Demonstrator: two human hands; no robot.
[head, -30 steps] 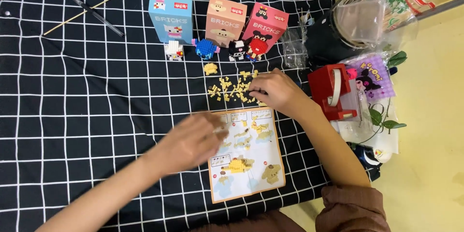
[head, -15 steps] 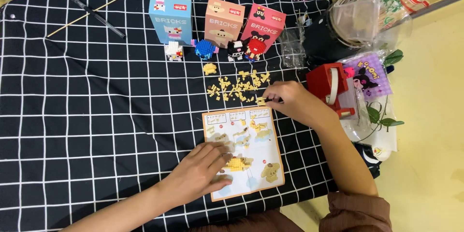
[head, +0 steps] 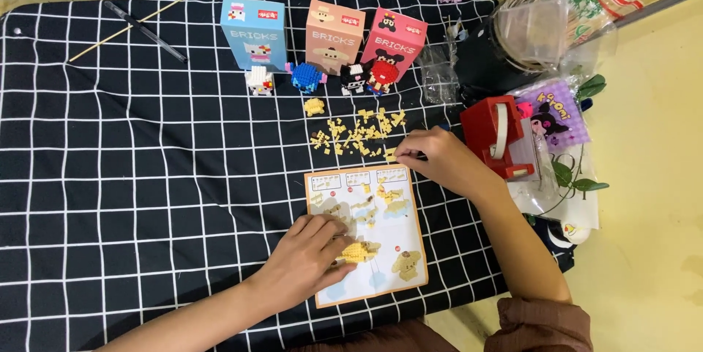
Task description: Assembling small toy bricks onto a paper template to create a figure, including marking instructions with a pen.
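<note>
My left hand (head: pixel 311 257) rests flat, fingers together, on the printed paper instruction sheet (head: pixel 381 205), touching a small yellow brick build (head: pixel 359 251). My right hand (head: pixel 439 161) pinches at one tiny yellow brick (head: pixel 391 154), just off the sheet's far edge. Beyond lie scattered yellow bricks (head: pixel 359 132), then four finished figures (head: pixel 322 77) and three boxes (head: pixel 322 30). Open checked black cloth (head: pixel 132 176) stretches left.
</note>
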